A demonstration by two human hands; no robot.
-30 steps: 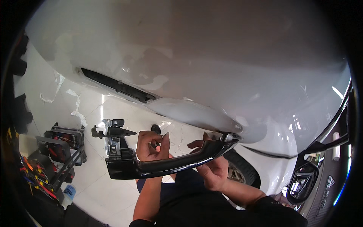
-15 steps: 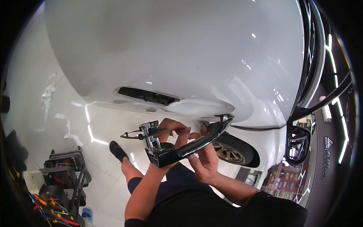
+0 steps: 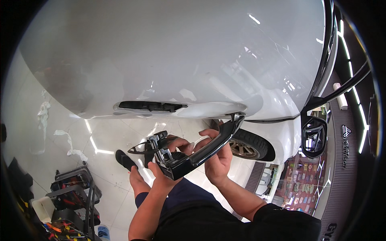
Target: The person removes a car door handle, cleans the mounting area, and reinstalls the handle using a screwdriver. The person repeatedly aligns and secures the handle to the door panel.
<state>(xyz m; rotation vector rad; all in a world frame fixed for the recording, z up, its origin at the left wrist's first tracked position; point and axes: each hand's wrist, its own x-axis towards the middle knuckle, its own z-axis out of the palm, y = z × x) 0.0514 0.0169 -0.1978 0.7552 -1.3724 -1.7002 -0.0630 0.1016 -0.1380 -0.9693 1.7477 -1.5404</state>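
Observation:
A glossy black car door handle [image 3: 220, 141] hangs out from the white car door [image 3: 161, 56], its right end still joined at the panel. On its loose left end is a bracket [image 3: 159, 150] of black plastic and metal, with a thin dark loop [image 3: 138, 149] sticking out. My left hand [image 3: 164, 180] is closed round this loose end, thumb on the near side, fingers behind. Around the middle of the handle my right hand [image 3: 217, 164] is closed, its fingertips partly hidden behind it. Above them, the door's dark handle recess [image 3: 150, 106] lies open.
A wheel [image 3: 247, 146] and the side mirror [image 3: 314, 137] are to the right. At lower left stands a black tool cart [image 3: 74, 197] with several coloured tools. Crumpled white film strips [image 3: 70, 146] lie on the tiled floor. A display case [image 3: 301, 180] stands beyond the mirror.
The view has shifted slightly. My left thumb now shows at the near side of the bracket, and the loose end has tilted. My right fingers have moved up behind the handle.

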